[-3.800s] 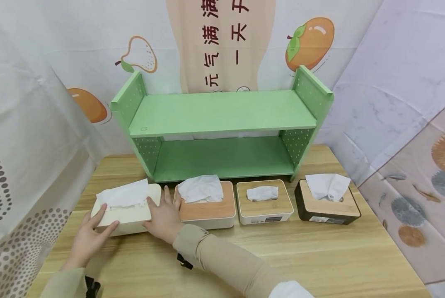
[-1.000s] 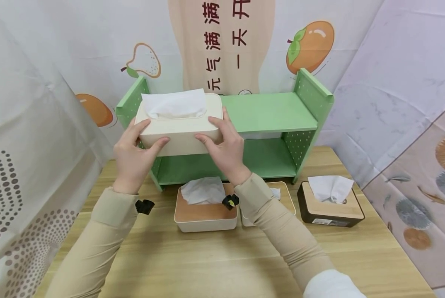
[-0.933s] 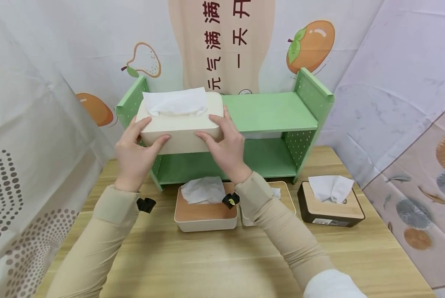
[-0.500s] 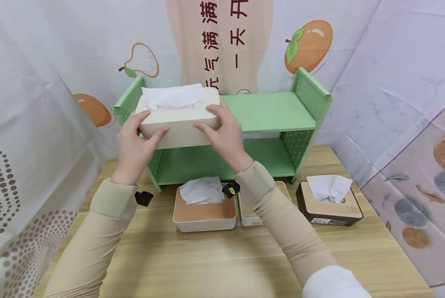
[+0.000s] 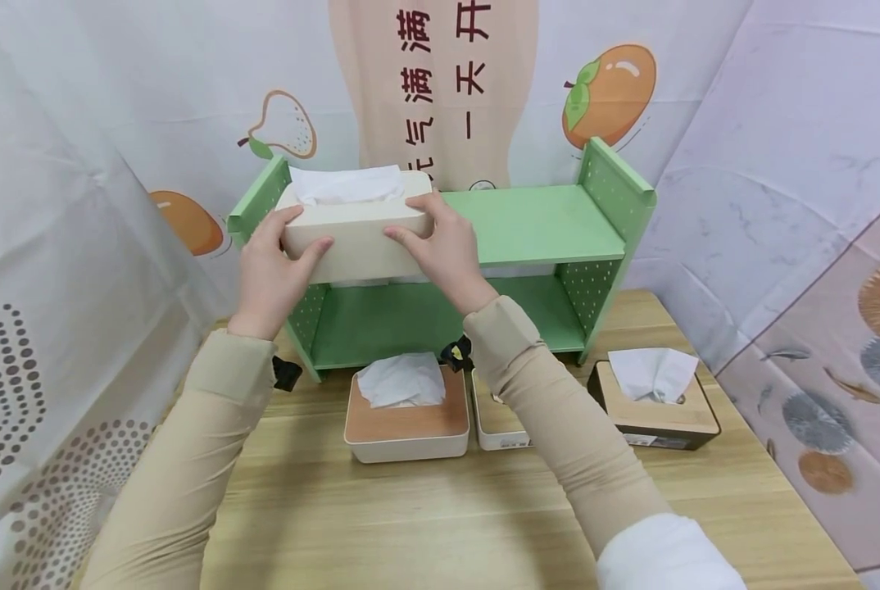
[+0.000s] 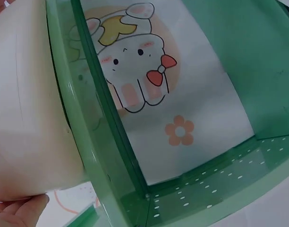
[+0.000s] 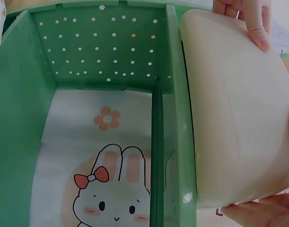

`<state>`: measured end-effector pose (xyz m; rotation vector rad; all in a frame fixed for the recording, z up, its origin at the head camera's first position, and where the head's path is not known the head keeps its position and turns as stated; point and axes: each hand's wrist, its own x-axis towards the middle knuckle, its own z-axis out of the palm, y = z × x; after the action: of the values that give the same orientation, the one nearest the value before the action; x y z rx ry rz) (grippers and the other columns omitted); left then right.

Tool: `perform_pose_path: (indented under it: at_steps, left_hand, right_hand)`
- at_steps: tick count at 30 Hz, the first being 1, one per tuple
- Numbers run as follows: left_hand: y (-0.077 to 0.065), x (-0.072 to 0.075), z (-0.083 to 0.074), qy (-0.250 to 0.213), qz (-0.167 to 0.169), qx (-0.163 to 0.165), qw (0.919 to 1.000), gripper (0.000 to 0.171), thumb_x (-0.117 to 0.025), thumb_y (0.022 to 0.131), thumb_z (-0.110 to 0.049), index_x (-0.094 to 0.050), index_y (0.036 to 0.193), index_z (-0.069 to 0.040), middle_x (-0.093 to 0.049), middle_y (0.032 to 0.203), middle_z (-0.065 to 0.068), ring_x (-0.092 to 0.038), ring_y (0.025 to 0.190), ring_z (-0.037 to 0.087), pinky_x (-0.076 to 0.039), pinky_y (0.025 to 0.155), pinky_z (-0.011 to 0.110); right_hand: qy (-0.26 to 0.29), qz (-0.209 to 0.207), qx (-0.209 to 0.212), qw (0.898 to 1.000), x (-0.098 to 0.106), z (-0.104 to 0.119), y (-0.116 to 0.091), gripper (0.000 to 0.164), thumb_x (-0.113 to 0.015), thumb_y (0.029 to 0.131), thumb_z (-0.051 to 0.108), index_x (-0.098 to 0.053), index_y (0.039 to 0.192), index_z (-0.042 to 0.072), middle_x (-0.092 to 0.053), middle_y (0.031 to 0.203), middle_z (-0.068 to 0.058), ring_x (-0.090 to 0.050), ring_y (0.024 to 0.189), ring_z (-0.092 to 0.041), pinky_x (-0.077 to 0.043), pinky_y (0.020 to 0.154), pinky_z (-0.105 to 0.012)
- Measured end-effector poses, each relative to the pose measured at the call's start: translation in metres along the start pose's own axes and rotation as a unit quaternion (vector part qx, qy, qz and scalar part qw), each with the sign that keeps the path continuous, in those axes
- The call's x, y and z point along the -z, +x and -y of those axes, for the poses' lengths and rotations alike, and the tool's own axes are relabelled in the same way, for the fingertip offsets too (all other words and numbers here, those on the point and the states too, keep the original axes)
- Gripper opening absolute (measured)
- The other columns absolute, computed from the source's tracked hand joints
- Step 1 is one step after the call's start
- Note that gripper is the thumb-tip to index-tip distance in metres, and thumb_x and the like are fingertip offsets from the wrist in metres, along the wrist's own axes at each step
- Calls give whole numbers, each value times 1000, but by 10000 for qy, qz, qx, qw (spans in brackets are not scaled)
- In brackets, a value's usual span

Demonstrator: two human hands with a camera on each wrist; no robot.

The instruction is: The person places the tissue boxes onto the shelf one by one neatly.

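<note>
Cream and smooth, the rounded rectangular tissue box (image 5: pixel 359 250) is at the left end of the upper board of the green two-tier shelf (image 5: pixel 536 221), our landmark; we cannot tell whether its base rests fully on that board. A white paper tissue (image 5: pixel 347 186) spreads from its top. We see the left hand (image 5: pixel 272 258) gripping the box's left end and the right hand (image 5: pixel 443 246) gripping its right end, both thumbs against the front face. In front of the shelf, on the light wood-grain table (image 5: pixel 381 524), we find a white box with a reddish-brown wooden lid (image 5: pixel 410 426). Just beside it, also before the shelf, we make out a white box with a pale wooden lid (image 5: pixel 495 418), partly hidden by the right beige sleeve (image 5: pixel 558 434). Near the shelf's right front corner, we note a black box with a pale wooden top (image 5: pixel 661 414), tissue protruding.
</note>
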<state>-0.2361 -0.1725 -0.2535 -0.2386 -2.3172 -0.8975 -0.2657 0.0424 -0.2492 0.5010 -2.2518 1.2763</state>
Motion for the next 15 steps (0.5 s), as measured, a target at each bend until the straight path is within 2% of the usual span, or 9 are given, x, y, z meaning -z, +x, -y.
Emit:
perform_pose_path:
  at_steps: [2, 5, 7, 12, 15]
  left_hand:
    - [3, 0, 1, -93, -5, 47, 9999, 51, -70, 86, -29, -56, 130, -6, -61, 114, 16, -51, 78, 21, -39, 65, 20]
    - [7, 2, 3, -294, -32, 195, 9994, 52, -73, 84, -28, -58, 129, -8, -63, 113, 16, -50, 76, 17, -38, 63, 13]
    - [8, 3, 4, -379, -10, 329, 9987, 52, -73, 83, -29, -58, 129, -10, -64, 114, 15, -51, 76, 14, -39, 63, 10]
    - [14, 4, 5, -331, 145, 587, 9976, 53, -72, 83, -36, -58, 129, -14, -66, 109, 15, -54, 78, 14, -41, 64, 12]
    - [18, 4, 4, -330, 280, 763, 9961, 55, -72, 83, -39, -58, 130, -15, -66, 112, 14, -57, 83, 16, -43, 65, 15]
  right_hand:
    - [-73, 42, -31, 10000, 0, 0, 3, 46, -78, 78, 30, -64, 114, 6, -64, 123, -9, -57, 118, -21, -48, 88, -31]
    - [-113, 101, -43, 9999, -1, 1, 6, 46, -78, 78, 30, -64, 115, 6, -63, 125, -9, -53, 124, -20, -47, 91, -29]
    - [-136, 165, -36, 9998, -1, 1, 7, 47, -78, 78, 31, -63, 115, 6, -64, 122, -8, -57, 117, -20, -48, 87, -29]
    - [-215, 273, -158, 9993, -2, 1, 12, 47, -77, 79, 32, -61, 116, 8, -65, 117, -7, -60, 106, -20, -48, 84, -31]
    - [-254, 349, -314, 9986, -2, 0, 16, 48, -76, 79, 34, -60, 117, 9, -65, 119, -7, -59, 106, -19, -47, 85, -30]
